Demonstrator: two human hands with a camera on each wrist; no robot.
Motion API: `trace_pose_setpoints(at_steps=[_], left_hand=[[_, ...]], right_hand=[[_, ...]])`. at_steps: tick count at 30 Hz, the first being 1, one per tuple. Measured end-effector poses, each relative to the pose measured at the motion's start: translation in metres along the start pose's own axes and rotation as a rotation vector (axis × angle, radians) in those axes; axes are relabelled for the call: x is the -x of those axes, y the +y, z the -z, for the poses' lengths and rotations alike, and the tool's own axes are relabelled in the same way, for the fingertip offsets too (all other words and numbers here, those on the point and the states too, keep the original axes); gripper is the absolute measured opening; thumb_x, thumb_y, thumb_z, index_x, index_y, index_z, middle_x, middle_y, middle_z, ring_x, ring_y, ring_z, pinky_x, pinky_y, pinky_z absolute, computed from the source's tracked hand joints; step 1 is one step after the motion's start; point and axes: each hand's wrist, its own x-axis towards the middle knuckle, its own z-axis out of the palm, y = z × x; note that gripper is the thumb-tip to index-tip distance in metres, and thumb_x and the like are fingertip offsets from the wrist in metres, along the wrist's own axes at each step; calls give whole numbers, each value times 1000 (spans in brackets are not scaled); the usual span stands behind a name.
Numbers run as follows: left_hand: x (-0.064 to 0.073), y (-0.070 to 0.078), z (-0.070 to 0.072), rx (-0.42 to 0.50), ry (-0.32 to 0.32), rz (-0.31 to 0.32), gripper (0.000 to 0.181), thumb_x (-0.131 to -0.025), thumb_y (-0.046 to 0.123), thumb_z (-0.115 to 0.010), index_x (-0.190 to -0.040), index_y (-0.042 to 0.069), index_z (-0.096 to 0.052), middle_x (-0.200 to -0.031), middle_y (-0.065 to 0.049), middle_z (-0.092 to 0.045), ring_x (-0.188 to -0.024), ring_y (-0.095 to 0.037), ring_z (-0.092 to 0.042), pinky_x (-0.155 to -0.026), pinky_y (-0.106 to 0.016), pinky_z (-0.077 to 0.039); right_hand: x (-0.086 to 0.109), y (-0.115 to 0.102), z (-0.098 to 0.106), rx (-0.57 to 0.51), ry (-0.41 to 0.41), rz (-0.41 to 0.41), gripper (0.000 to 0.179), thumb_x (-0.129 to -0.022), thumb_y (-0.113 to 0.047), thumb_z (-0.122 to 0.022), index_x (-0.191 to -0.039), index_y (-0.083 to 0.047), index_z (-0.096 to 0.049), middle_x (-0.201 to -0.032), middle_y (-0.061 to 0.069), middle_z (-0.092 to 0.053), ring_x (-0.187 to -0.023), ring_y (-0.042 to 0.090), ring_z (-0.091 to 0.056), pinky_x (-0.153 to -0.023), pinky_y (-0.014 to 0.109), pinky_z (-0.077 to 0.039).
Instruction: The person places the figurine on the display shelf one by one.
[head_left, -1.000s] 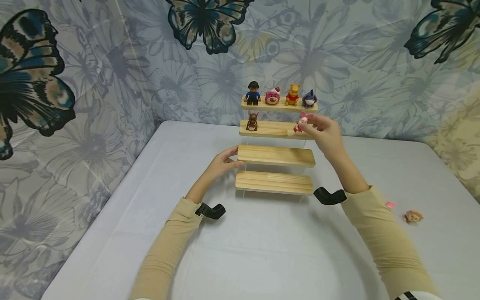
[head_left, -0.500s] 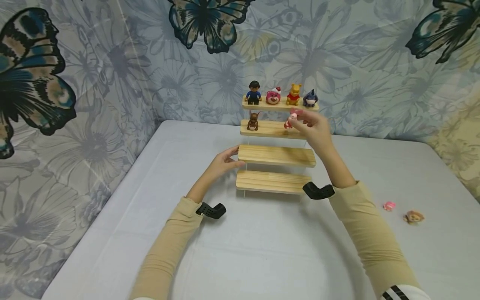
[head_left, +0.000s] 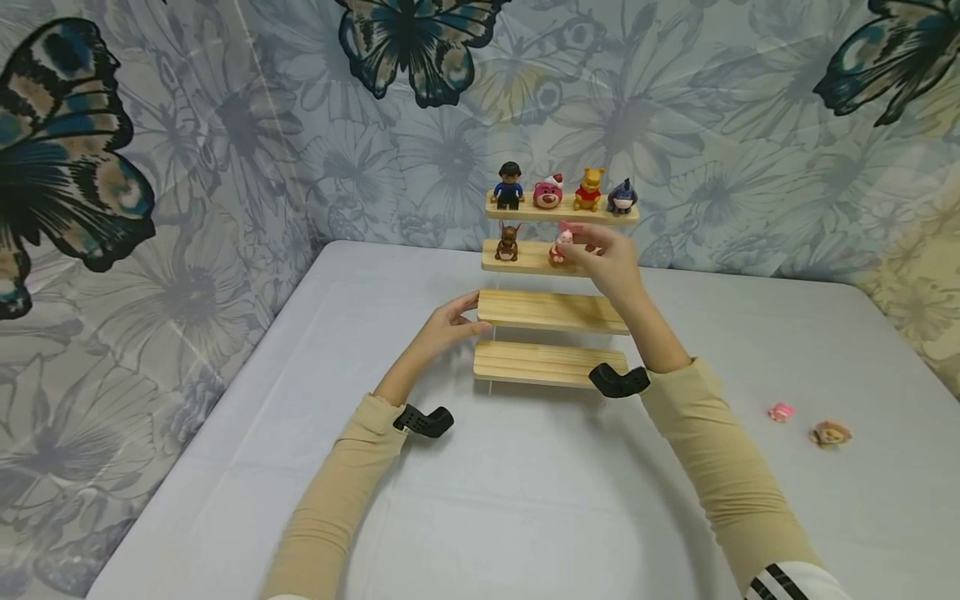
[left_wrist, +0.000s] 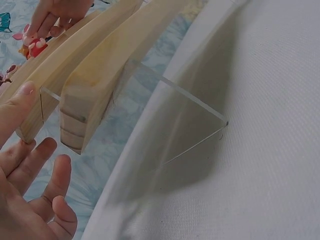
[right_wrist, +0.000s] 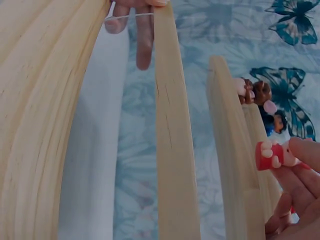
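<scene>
Right hand pinches pink figurine, open room leftward; left hand grips shelf edge.

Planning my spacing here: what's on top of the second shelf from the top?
The second shelf bears a brown figurine near its left end. The right hand holds a pink figurine at its middle; whether it touches down is unclear. That hand covers the shelf's right end.

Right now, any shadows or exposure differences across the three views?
Head: brightest, soft shadow beside the right sleeve on the white tabletop; left wrist: dimmer, dark shadow on the tabletop near the shelf boards; right wrist: also dim.
</scene>
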Motion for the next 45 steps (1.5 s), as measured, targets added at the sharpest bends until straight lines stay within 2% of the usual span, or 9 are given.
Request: trace_pose_setpoints(at_steps=[8,12,17,20,26,31,38,40,45], left_hand=[[-1,0,0,13,-9,-14,66,-69,29,-59,-124,13,-27,-114,-1,-39,-76,-18,-49,-67,-40,-35],[0,1,0,3,-3,0,65,-69,29,-59,-124,16,-27,-114,-1,-39,-76,-17,-49,-67,-35,-36],[0,0,0,0,2,5,65,-68,29,-60,-124,17,-28,-114,-1,-39,-76,-17,-49,-66,-28,-37],[0,-1,0,-1,1,-2,65,-68,30,-60,-124,16,-28,-114,-1,-39,-76,-17,-49,-65,-30,-37],[-1,-3,1,17,-8,-10,65,-68,30,-60,-124,17,-28,-113,1,-39,-75,-17,-48,-66,-41,-35],[0,2,1,20,-4,4,64,-69,27,-60,-124,16,-28,-114,-1,-39,-76,-18,-48,-68,-40,-35],[-1,0,1,6,-4,7,65,-68,28,-60,-124,18,-28,-113,2,-40,-76,-16,-49,-66,-28,-37],[-1,-2,1,7,0,-1,65,-69,28,-60,-124,17,-28,-113,1,-40,-76,-17,-49,-66,-29,-37],[-2,-4,0,25,0,-26,65,-69,26,-60,-123,13,-29,-113,-2,-41,-76,-17,-50,-67,-28,-38]], right_hand=[[-2,-3,-4,-27,-44,-22,32,-68,-41,-55,-97,-27,-56,-88,-4,-55,-72,11,-48,-51,27,-36],[-3,-6,-7,-41,-52,-2,31,-69,-39,-55,-95,-23,-57,-89,-3,-55,-74,11,-48,-55,27,-37],[-4,-7,-13,-14,-57,32,29,-70,-40,-54,-92,-22,-58,-83,-3,-55,-66,11,-47,-49,26,-35],[-3,-9,-16,4,-56,44,29,-70,-40,-54,-91,-22,-58,-81,-4,-55,-64,11,-46,-47,26,-34],[-1,-11,-18,37,-43,69,28,-70,-40,-54,-91,-22,-57,-82,-5,-55,-64,11,-44,-45,26,-31],[-2,-10,-20,69,-38,74,28,-69,-41,-53,-92,-24,-57,-82,-6,-55,-62,10,-42,-44,26,-30],[15,-74,-3,67,-181,-25,37,-74,-34,-52,-102,-10,-54,-89,5,-54,-74,17,-45,-51,33,-34],[14,-75,-3,88,-181,-28,38,-74,-36,-51,-102,-10,-54,-89,5,-54,-75,17,-45,-52,34,-34],[3,-37,-12,93,-142,-14,37,-71,-40,-53,-98,-15,-56,-87,2,-56,-75,14,-48,-57,28,-36]])
